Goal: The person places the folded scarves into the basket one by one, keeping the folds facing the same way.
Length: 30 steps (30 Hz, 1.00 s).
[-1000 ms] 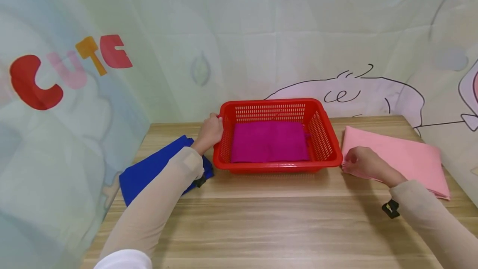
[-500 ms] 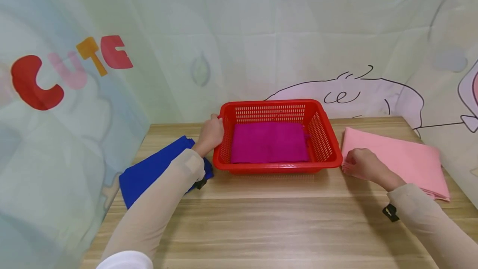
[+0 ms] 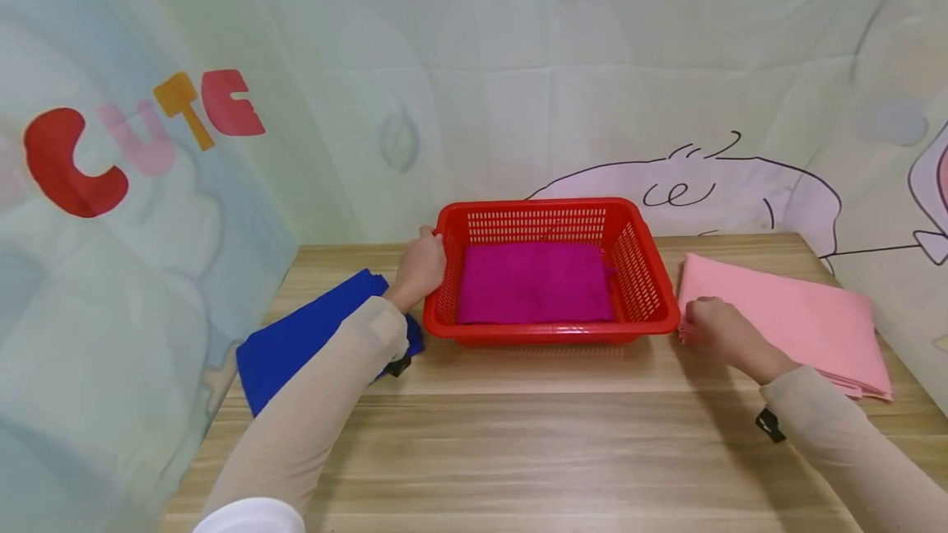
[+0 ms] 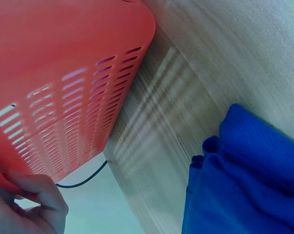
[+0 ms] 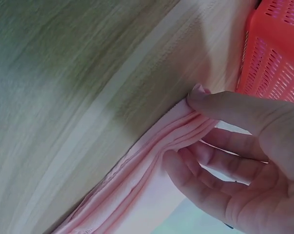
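Observation:
My left hand (image 3: 420, 266) grips the left rim of a red plastic basket (image 3: 551, 331). The left wrist view shows the thumb (image 4: 42, 191) curled at that rim, against the slotted wall. Inside the basket lies a folded magenta cloth (image 3: 533, 282). To the right, a folded pink cloth (image 3: 800, 315) lies on the table; my right hand (image 3: 724, 334) pinches its near left corner. Seen from the right wrist, the thumb (image 5: 225, 105) is at the edge of the stacked layers and the other fingers curl over them.
A folded blue cloth (image 3: 311, 331) lies left of the basket, partly under the left forearm (image 3: 318, 410) in the head view. The wooden table (image 3: 548, 442) ends at a printed curtain (image 3: 474, 89) behind. A dark cord (image 4: 86, 179) shows beyond the table edge.
The right hand has shifted slightly at the pink cloth's corner, its knuckles turning a little. The left hand, basket and cloths stay in place.

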Each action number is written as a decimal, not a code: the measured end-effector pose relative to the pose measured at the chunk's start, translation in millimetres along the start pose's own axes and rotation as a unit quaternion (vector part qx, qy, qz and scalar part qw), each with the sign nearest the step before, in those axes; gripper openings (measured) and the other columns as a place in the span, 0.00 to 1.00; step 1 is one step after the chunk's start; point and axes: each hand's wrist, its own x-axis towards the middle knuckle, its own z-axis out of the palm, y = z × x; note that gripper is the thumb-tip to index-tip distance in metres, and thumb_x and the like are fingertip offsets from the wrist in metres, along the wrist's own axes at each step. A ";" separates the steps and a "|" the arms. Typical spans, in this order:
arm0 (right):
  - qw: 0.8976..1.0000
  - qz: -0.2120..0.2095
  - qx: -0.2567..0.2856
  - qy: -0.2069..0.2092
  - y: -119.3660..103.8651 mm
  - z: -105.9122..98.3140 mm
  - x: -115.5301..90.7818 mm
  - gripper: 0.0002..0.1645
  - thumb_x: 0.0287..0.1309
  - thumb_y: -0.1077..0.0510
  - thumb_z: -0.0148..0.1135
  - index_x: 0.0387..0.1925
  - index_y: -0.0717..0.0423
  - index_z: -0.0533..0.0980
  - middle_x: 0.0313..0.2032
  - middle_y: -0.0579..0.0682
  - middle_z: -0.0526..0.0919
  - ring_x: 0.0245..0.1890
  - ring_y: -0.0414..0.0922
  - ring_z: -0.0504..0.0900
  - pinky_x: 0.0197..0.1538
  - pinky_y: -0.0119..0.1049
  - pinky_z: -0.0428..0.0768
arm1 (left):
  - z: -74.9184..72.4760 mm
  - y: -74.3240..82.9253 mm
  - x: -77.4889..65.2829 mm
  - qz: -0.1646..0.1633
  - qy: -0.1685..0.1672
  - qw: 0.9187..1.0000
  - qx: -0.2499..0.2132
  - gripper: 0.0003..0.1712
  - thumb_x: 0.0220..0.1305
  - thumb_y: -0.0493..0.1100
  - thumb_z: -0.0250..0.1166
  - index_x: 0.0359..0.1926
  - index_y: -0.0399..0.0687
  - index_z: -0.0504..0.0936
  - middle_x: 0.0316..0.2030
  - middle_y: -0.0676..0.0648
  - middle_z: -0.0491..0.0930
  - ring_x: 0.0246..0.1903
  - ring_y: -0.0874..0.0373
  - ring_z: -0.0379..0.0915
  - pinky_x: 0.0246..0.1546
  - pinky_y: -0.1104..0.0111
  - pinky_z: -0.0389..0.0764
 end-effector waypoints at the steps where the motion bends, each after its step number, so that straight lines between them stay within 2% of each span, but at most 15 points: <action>1: 1.000 0.003 -0.004 -0.002 -0.4 0.6 0.1 0.18 0.47 0.71 0.70 0.17 0.55 0.69 0.18 0.45 0.66 0.20 0.43 0.64 0.24 0.37 0.67 | 0.5 -0.1 0.2 0.000 0.002 1.000 0.001 0.19 0.81 0.43 0.39 0.55 0.29 0.65 0.28 0.37 0.75 0.26 0.47 0.79 0.27 0.59 0.81; 8: 0.999 0.001 -0.053 -0.004 -0.4 4.8 1.0 0.18 0.48 0.72 0.68 0.17 0.56 0.68 0.17 0.48 0.67 0.18 0.45 0.65 0.22 0.38 0.69 | 1.5 1.9 -0.2 -0.008 0.002 1.000 -0.002 0.19 0.81 0.44 0.39 0.56 0.30 0.64 0.28 0.37 0.75 0.27 0.46 0.78 0.29 0.59 0.81; 11: 0.997 -0.023 -0.072 0.012 1.5 6.7 -0.2 0.18 0.47 0.74 0.66 0.17 0.56 0.67 0.17 0.48 0.66 0.17 0.45 0.65 0.21 0.39 0.69 | 1.2 2.0 -0.3 -0.012 0.000 1.000 -0.008 0.19 0.81 0.44 0.40 0.57 0.30 0.64 0.29 0.37 0.75 0.27 0.46 0.79 0.29 0.59 0.81; 16: 0.993 -0.062 -0.100 0.034 4.2 10.7 -2.3 0.20 0.44 0.78 0.64 0.18 0.56 0.65 0.17 0.47 0.64 0.17 0.44 0.64 0.20 0.39 0.69 | 1.1 0.2 0.0 -0.001 0.003 1.000 -0.006 0.20 0.81 0.43 0.39 0.57 0.28 0.64 0.29 0.36 0.76 0.27 0.45 0.80 0.29 0.58 0.83; 24: 0.994 -0.048 -0.082 0.063 5.6 12.4 -4.7 0.23 0.39 0.79 0.60 0.16 0.52 0.60 0.17 0.45 0.61 0.19 0.44 0.60 0.21 0.39 0.65 | 0.6 1.1 -1.1 0.005 0.006 1.000 -0.005 0.21 0.81 0.42 0.39 0.58 0.26 0.63 0.30 0.34 0.76 0.28 0.43 0.80 0.31 0.56 0.83; 30: 0.993 -0.045 -0.082 0.065 3.9 14.9 -5.9 0.23 0.43 0.79 0.61 0.18 0.53 0.61 0.17 0.46 0.62 0.19 0.45 0.61 0.21 0.38 0.65 | 0.6 2.2 -2.7 0.001 0.007 1.000 -0.011 0.21 0.81 0.42 0.39 0.59 0.26 0.63 0.30 0.34 0.76 0.29 0.43 0.80 0.31 0.56 0.83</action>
